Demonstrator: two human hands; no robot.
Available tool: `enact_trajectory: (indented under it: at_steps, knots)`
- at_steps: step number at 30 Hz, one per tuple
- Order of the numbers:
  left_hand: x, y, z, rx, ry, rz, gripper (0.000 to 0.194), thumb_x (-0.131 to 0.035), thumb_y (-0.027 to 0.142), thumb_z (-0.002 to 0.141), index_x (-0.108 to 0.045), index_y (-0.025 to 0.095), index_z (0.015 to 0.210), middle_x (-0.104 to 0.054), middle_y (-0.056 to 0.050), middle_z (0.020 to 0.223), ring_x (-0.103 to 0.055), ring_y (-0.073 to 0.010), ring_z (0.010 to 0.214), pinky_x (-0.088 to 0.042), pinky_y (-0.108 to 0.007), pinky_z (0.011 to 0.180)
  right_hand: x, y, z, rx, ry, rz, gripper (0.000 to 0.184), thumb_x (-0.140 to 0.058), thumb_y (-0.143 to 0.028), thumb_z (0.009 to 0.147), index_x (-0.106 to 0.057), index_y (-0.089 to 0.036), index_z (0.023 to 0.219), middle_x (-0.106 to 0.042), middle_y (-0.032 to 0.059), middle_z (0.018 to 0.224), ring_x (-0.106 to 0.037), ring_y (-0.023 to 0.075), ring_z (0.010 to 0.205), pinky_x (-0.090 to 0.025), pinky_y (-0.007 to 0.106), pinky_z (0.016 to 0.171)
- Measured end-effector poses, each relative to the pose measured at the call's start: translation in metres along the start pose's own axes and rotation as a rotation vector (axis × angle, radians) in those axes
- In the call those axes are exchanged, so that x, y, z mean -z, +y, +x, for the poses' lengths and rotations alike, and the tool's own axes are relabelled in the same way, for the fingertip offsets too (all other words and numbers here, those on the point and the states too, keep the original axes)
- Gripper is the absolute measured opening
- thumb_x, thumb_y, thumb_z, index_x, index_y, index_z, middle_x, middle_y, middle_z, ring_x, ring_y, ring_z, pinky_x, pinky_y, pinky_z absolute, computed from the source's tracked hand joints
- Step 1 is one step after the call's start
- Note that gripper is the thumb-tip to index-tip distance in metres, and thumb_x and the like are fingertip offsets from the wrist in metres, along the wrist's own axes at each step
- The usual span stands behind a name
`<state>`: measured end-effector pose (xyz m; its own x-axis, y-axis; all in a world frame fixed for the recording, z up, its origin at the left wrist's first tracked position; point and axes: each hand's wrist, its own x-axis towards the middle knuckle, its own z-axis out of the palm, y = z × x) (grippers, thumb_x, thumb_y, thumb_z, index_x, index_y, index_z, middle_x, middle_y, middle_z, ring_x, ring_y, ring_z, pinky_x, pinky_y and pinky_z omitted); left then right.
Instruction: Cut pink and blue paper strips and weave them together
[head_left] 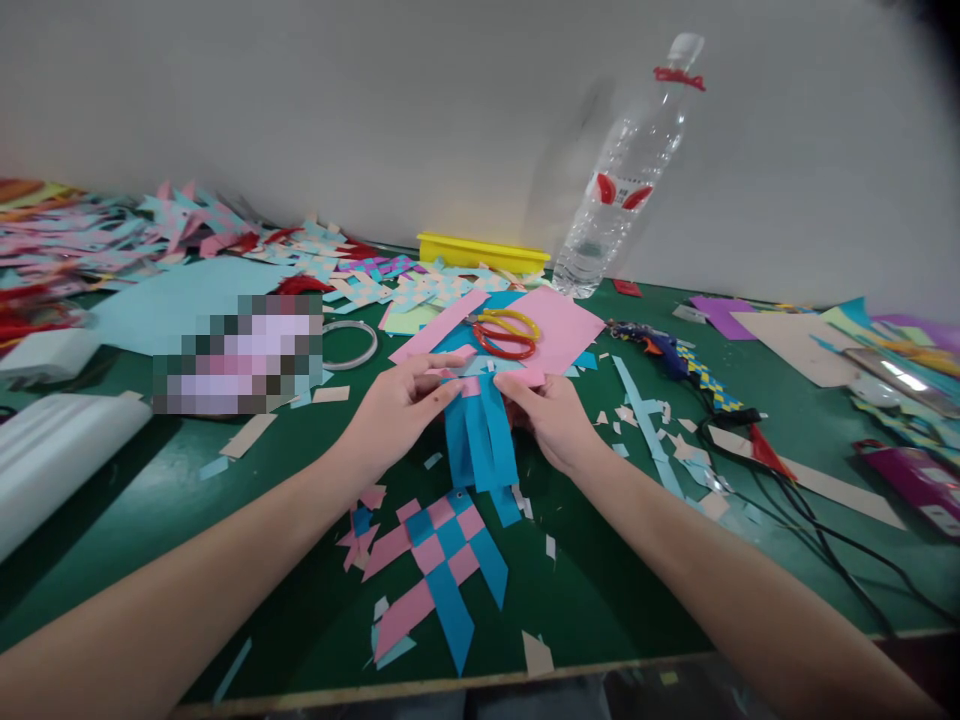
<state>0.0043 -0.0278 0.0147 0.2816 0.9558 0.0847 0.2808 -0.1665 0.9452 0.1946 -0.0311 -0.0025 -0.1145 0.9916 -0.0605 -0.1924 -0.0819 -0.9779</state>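
Note:
Between my two hands hang several blue paper strips, with a pink paper strip woven across their top. My left hand pinches the left end of this weave, fingers closed on the pink strip. Closed on the right end, my right hand has its thumb on top, and its other fingers are mostly hidden behind. Below them on the table lies a woven pink-and-blue paper fish. Just beyond my hands, scissors with red and yellow handles rest on pink paper.
A clear plastic bottle leans against the wall behind a yellow tray. Left are a tape ring, a pixelated object and piled paper weavings. Right are black cables, paper scraps and a purple packet.

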Motion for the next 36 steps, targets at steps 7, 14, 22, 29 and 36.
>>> enact_trajectory:
  at_steps: [7, 14, 22, 29, 36]
  knots:
    - [0.004, 0.002, 0.000, 0.050, -0.005, 0.095, 0.044, -0.058, 0.048, 0.085, -0.059, 0.021, 0.120, -0.073, -0.005, 0.094, -0.068, -0.0204, 0.081, -0.053, -0.029, 0.066, 0.003, -0.003, 0.000, -0.037, -0.077, -0.120, 0.027, -0.073, -0.043, 0.072, -0.067, -0.017, 0.072, -0.067, 0.0007, 0.063, -0.061, 0.0118, 0.051, -0.052, 0.025, 0.051]
    - [0.009, -0.005, 0.005, 0.046, -0.031, 0.144, 0.051, -0.058, 0.053, 0.084, -0.056, 0.021, 0.123, -0.072, -0.006, 0.100, -0.068, -0.0208, 0.081, -0.053, -0.030, 0.068, 0.006, -0.007, 0.002, -0.013, -0.037, -0.271, 0.034, -0.074, -0.043, 0.070, -0.066, -0.018, 0.092, -0.069, 0.0010, 0.072, -0.066, 0.0143, 0.059, -0.058, 0.030, 0.061]
    - [0.010, -0.013, 0.011, -0.042, -0.061, 0.238, 0.046, -0.057, 0.054, 0.083, -0.061, 0.020, 0.115, -0.070, -0.007, 0.104, -0.067, -0.0224, 0.083, -0.053, -0.034, 0.075, 0.015, -0.003, 0.006, 0.164, -0.001, -0.492, 0.044, -0.072, -0.044, 0.072, -0.061, -0.021, 0.108, -0.071, 0.0023, 0.080, -0.067, 0.0164, 0.072, -0.054, 0.032, 0.071]
    - [0.006, -0.012, 0.009, -0.094, -0.089, 0.214, 0.040, -0.057, 0.052, 0.084, -0.063, 0.021, 0.108, -0.067, -0.008, 0.112, -0.066, -0.0235, 0.096, -0.053, -0.035, 0.083, 0.017, -0.006, 0.009, 0.287, 0.013, -0.740, 0.020, -0.070, -0.038, 0.073, -0.070, -0.019, 0.082, -0.072, 0.0035, 0.083, -0.066, 0.0185, 0.079, -0.050, 0.033, 0.076]
    - [0.006, -0.008, 0.004, -0.184, -0.083, 0.503, 0.028, -0.054, 0.038, 0.087, -0.064, 0.029, 0.111, -0.066, -0.001, 0.115, -0.060, -0.0142, 0.062, -0.049, -0.028, 0.059, 0.021, -0.007, 0.010, 0.384, -0.015, -0.975, 0.010, -0.067, -0.030, 0.077, -0.070, -0.022, 0.082, -0.073, 0.0019, 0.086, -0.066, 0.0187, 0.082, -0.047, 0.031, 0.076]
